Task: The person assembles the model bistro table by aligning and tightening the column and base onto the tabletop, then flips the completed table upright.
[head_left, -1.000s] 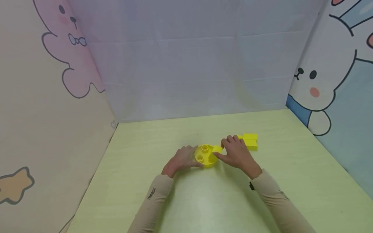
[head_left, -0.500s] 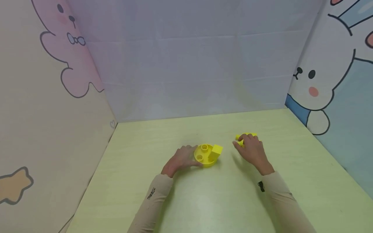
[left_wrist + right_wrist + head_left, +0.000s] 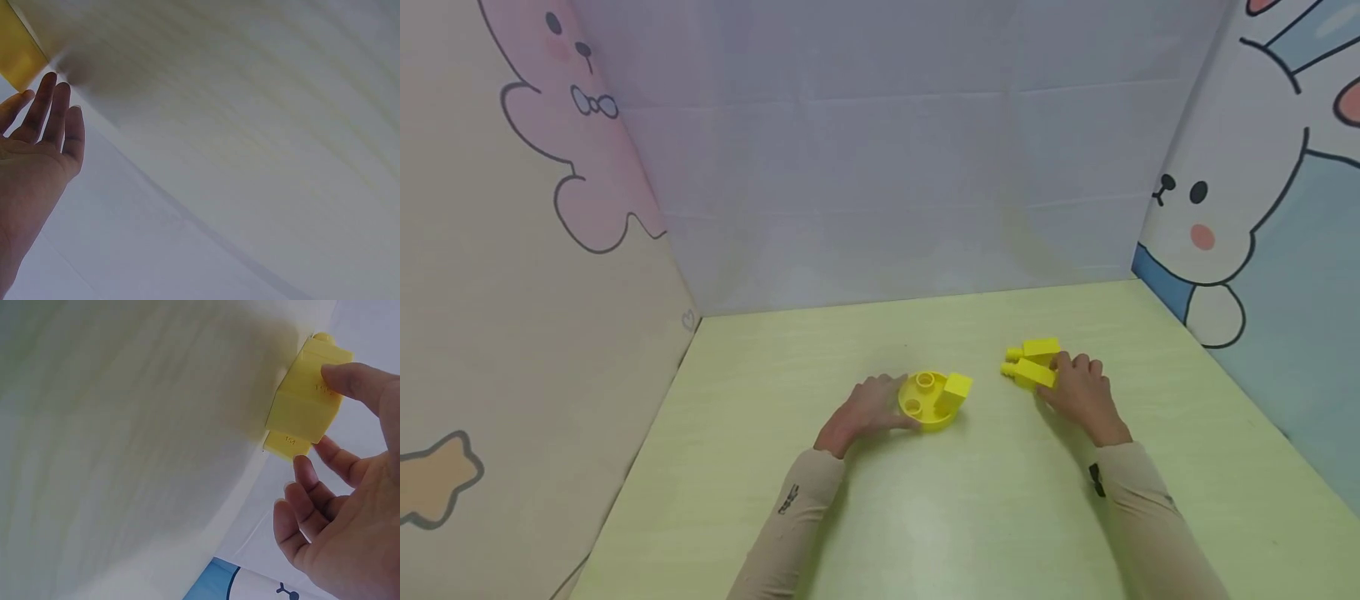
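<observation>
My left hand (image 3: 870, 407) holds the left side of a round yellow base (image 3: 931, 423), thumb in front and fingers behind. Two ring-shaped sockets show on the base, and a yellow block (image 3: 957, 390) stands tilted at its right side. In the left wrist view the fingertips meet the yellow base (image 3: 19, 50). Farther right, my right hand (image 3: 1084, 393) pinches a second yellow block (image 3: 1033, 374) with a round peg at its left end. Just behind it lies a similar yellow block (image 3: 1041, 347). The right wrist view shows the thumb on the pinched block's marked face (image 3: 306, 400).
The pale yellow-green tabletop (image 3: 887, 517) runs back to a light cloth wall (image 3: 880, 183). Side walls with cartoon figures stand at the left (image 3: 587, 333) and right (image 3: 1285, 333) edges of the table.
My right hand has let go of the block at the base and moved right to the two lying blocks, where it now pinches the nearer one. My left hand has stayed at the base.
</observation>
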A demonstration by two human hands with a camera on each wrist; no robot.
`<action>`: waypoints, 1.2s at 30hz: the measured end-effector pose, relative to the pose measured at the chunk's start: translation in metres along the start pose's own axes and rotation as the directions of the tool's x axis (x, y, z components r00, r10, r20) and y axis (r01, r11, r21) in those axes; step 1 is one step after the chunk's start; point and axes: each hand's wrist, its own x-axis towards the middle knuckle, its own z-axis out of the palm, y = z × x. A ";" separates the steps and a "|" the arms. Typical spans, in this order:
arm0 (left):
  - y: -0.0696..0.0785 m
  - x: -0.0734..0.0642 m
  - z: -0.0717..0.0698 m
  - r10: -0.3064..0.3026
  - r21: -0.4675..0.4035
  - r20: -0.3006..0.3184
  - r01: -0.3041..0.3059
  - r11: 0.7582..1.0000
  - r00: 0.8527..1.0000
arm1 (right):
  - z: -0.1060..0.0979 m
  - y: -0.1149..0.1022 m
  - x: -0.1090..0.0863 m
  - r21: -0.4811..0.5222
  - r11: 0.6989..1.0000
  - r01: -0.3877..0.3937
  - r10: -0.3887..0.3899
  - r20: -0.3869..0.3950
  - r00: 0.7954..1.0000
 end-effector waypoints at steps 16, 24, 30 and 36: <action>-0.001 0.001 0.000 -0.005 0.017 0.007 0.005 1.000 1.000 | -0.023 -0.053 0.014 0.129 0.963 0.237 -0.221 -0.123 0.967; -0.001 0.001 0.001 -0.002 0.018 0.014 0.001 1.000 1.000 | -0.025 -0.105 0.032 0.218 0.889 0.404 -0.405 -0.040 0.913; 0.001 0.000 0.000 0.006 -0.007 0.005 -0.006 1.000 1.000 | -0.014 -0.128 0.036 0.207 0.877 0.433 -0.444 0.009 0.896; 0.001 -0.001 -0.002 -0.012 -0.021 0.006 0.012 1.000 1.000 | -0.006 -0.139 0.039 0.127 0.882 0.454 -0.462 0.041 0.886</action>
